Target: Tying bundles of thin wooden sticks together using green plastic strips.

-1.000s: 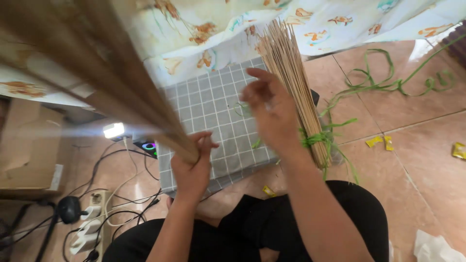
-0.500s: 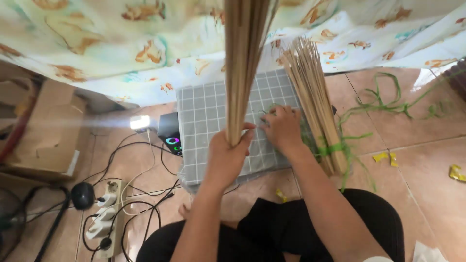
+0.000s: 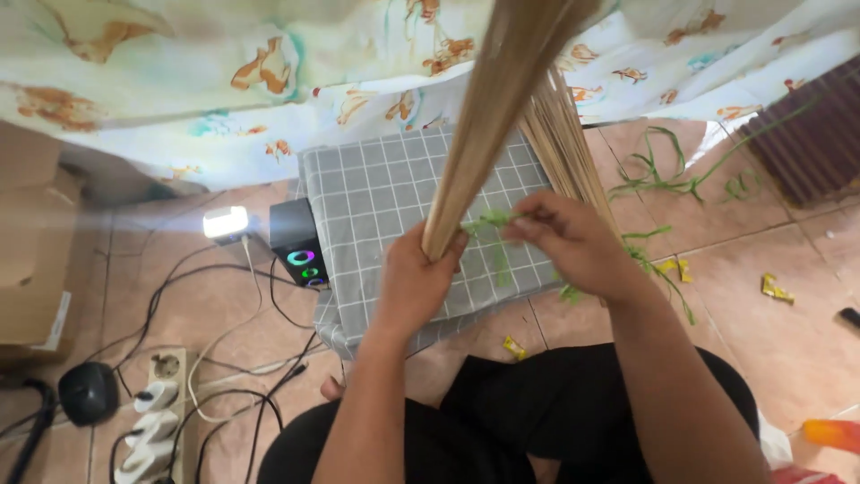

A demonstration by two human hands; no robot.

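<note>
The left hand [image 3: 414,285] is closed in a fist around the lower end of a bundle of thin sticks [image 3: 488,125], which rises steeply towards the camera; its upper end is blurred and cut off by the top edge. The right hand [image 3: 573,242] pinches a green strip [image 3: 491,221] between thumb and fingertips, just beside the base of that bundle. The strip runs from the fingers to the sticks near the left fist, but whether it wraps around them cannot be made out. A second piece of green strip hangs down over the grey checked cloth [image 3: 376,193] below the hands.

Behind the right hand lies a second bundle of sticks [image 3: 569,148], partly hidden by the held bundle and by the hand; green binding shows at its lower end, mostly covered by the wrist. The checked cloth covers a low box-like thing whose shape is concealed. Beside it stands a small black speaker with coloured lights [image 3: 298,244], half under the cloth. Loose green strips [image 3: 667,175] lie on the tiled floor [image 3: 761,224]. A power strip [image 3: 152,412] and cables lie at lower left, partly cut off. A patterned curtain [image 3: 224,81] hangs behind.
</note>
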